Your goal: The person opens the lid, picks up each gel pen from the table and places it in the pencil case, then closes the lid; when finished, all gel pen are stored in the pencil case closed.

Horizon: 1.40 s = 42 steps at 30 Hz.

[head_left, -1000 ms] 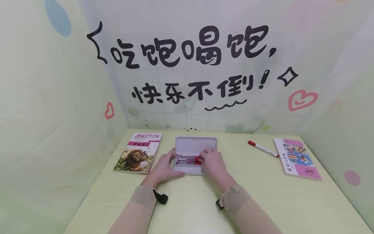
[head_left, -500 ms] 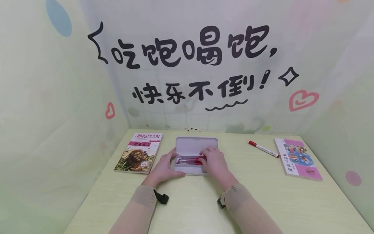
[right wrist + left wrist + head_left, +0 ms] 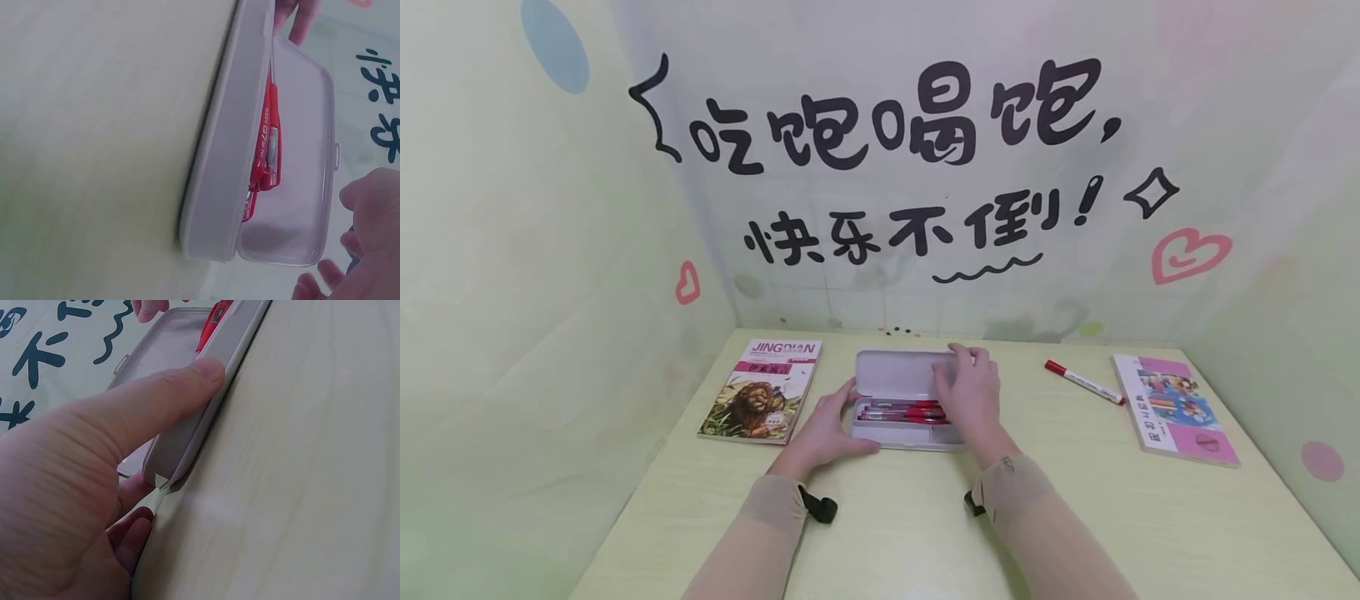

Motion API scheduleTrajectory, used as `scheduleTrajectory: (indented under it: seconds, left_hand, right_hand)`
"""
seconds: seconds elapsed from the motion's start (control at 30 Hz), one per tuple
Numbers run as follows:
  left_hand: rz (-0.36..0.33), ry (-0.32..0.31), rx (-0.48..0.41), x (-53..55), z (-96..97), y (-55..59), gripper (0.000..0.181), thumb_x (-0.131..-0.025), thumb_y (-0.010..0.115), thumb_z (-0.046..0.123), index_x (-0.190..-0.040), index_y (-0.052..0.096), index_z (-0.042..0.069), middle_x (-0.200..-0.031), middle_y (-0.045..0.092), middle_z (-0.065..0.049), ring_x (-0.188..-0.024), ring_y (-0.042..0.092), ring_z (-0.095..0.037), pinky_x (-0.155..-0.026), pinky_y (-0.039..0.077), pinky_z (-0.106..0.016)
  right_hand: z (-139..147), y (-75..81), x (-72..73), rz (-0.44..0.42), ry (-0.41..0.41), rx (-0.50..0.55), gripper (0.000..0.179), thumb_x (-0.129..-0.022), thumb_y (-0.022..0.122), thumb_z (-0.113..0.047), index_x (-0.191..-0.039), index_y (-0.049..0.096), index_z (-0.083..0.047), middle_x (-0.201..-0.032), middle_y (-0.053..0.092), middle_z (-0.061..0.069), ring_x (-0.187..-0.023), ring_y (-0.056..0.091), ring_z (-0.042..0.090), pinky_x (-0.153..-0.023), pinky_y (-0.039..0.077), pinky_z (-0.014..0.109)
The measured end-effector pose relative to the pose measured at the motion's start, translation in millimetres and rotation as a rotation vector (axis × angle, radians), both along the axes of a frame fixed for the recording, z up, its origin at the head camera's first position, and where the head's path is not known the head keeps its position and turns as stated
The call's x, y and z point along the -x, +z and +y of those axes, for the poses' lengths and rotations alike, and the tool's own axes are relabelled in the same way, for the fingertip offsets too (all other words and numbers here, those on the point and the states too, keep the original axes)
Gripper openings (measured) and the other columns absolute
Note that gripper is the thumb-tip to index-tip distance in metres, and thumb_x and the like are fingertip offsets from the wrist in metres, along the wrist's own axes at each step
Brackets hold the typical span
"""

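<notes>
A pale pencil case point(image 3: 891, 435) lies on the table with its hinged lid point(image 3: 895, 372) raised at the back. Inside it are several red pens point(image 3: 898, 414); their red ends and clips show closely in the right wrist view. My left hand point(image 3: 827, 433) grips the left end of the case, thumb point(image 3: 187, 384) along the front wall and fingers round behind. At the right end, my right hand point(image 3: 973, 400) is by the lid's right edge, fingers loosely bent. In the right wrist view, a gap shows between its thumb point(image 3: 356, 190) and the fingers, with nothing held.
A book with a lion cover point(image 3: 760, 400) lies left of the case. To the right are a red-capped marker point(image 3: 1084, 383) and a pink and white book point(image 3: 1176, 408). Fabric walls point(image 3: 850, 308) with printed lettering enclose the table's back and sides.
My right hand has left the pens and moved up and right to the lid's edge, its fingers spreading. The left hand keeps its grip on the pencil case.
</notes>
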<state>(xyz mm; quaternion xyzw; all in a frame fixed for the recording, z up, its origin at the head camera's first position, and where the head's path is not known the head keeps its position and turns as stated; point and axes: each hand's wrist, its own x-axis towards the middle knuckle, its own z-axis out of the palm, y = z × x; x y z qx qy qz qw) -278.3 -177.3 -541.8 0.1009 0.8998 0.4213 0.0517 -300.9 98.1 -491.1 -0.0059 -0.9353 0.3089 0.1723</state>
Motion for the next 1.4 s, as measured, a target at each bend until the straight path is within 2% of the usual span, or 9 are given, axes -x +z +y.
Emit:
scheduleTrajectory:
  seconds: [0.13, 0.27, 0.43, 0.57, 0.73, 0.9, 1.03, 1.17, 1.4]
  left_hand:
    - [0.004, -0.003, -0.007, -0.1, 0.8, -0.2, 0.141, -0.066, 0.105, 0.049, -0.177, 0.023, 0.024, -0.166, 0.055, -0.003, -0.162, 0.039, -0.036, -0.136, 0.031, -0.065]
    - [0.008, 0.001, -0.005, -1.1, 1.2, 0.6, 0.141, -0.065, 0.106, 0.049, -0.177, 0.024, 0.023, -0.166, 0.056, -0.004, -0.161, 0.04, -0.036, -0.136, 0.031, -0.065]
    - [0.014, 0.014, -0.005, -2.0, 0.9, 2.2, 0.142, -0.065, 0.106, 0.049, -0.177, 0.023, 0.024, -0.165, 0.057, -0.002, -0.161, 0.04, -0.036, -0.135, 0.031, -0.066]
    - [0.018, 0.024, -0.003, -2.1, 0.8, 1.4, 0.144, -0.064, 0.106, 0.05, -0.178, 0.022, 0.026, -0.165, 0.058, -0.001, -0.161, 0.04, -0.035, -0.135, 0.032, -0.066]
    - [0.019, 0.024, -0.001, -2.0, 0.6, 0.3, 0.145, -0.063, 0.106, 0.05, -0.178, 0.022, 0.025, -0.166, 0.057, -0.002, -0.162, 0.04, -0.035, -0.135, 0.032, -0.065]
    - [0.024, 0.021, 0.012, -1.7, 1.3, 0.2, 0.141, -0.063, 0.106, 0.051, -0.177, 0.026, 0.027, -0.166, 0.055, -0.006, -0.16, 0.042, -0.037, -0.134, 0.034, -0.065]
    - [0.022, 0.026, 0.043, -2.1, 0.7, 1.0, 0.139, -0.063, 0.106, 0.053, -0.176, 0.029, 0.025, -0.169, 0.05, -0.014, -0.159, 0.044, -0.04, -0.133, 0.037, -0.064]
    - [0.023, 0.025, 0.061, -3.2, -0.8, 0.1, 0.136, -0.064, 0.105, 0.053, -0.174, 0.033, 0.021, -0.17, 0.047, -0.02, -0.157, 0.046, -0.043, -0.132, 0.038, -0.063]
    - [0.035, 0.006, 0.015, -3.5, -2.9, -0.4, 0.117, -0.07, 0.101, 0.058, -0.168, 0.043, 0.033, -0.168, 0.048, -0.021, -0.155, 0.048, -0.043, -0.128, 0.041, -0.069]
  right_hand:
    - [2.6, 2.8, 6.3, -0.064, -0.04, 0.071, 0.063, -0.108, 0.063, -0.046, -0.16, 0.05, -0.013, -0.159, 0.051, 0.027, -0.14, 0.052, 0.051, -0.116, 0.05, 0.067]
    - [3.6, 6.0, 10.2, -0.109, -0.037, 0.162, 0.067, -0.109, 0.061, -0.048, -0.162, 0.047, -0.011, -0.155, 0.056, 0.027, -0.139, 0.056, 0.051, -0.116, 0.051, 0.067]
    - [2.7, 11.1, 10.3, -0.122, -0.02, 0.327, 0.061, -0.108, 0.063, -0.046, -0.156, 0.053, -0.008, -0.15, 0.059, 0.025, -0.14, 0.058, 0.045, -0.118, 0.053, 0.063]
    - [3.1, 15.0, 6.5, -0.119, -0.01, 0.365, 0.053, -0.107, 0.066, -0.043, -0.148, 0.06, -0.008, -0.146, 0.06, 0.025, -0.137, 0.058, 0.044, -0.116, 0.052, 0.062]
    - [6.0, 17.6, -0.7, -0.137, 0.021, 0.361, 0.048, -0.106, 0.068, -0.041, -0.142, 0.064, -0.009, -0.145, 0.059, 0.025, -0.135, 0.058, 0.044, -0.116, 0.051, 0.062]
    - [12.7, 18.7, -14.0, -0.157, 0.082, 0.346, 0.047, -0.106, 0.069, -0.036, -0.145, 0.062, -0.011, -0.141, 0.061, 0.024, -0.129, 0.059, 0.041, -0.11, 0.054, 0.058]
    - [19.1, 19.0, -25.5, -0.17, 0.138, 0.276, 0.047, -0.106, 0.07, -0.033, -0.147, 0.062, -0.011, -0.136, 0.064, 0.021, -0.124, 0.062, 0.037, -0.104, 0.058, 0.055]
    - [24.6, 19.4, -35.9, -0.153, 0.199, 0.198, 0.041, -0.105, 0.072, -0.031, -0.139, 0.069, -0.009, -0.131, 0.067, 0.02, -0.121, 0.064, 0.036, -0.103, 0.059, 0.056]
    - [33.0, 14.1, -49.9, -0.155, 0.266, 0.073, 0.025, -0.103, 0.076, -0.03, -0.122, 0.078, -0.014, -0.126, 0.067, 0.016, -0.113, 0.065, 0.032, -0.1, 0.06, 0.055]
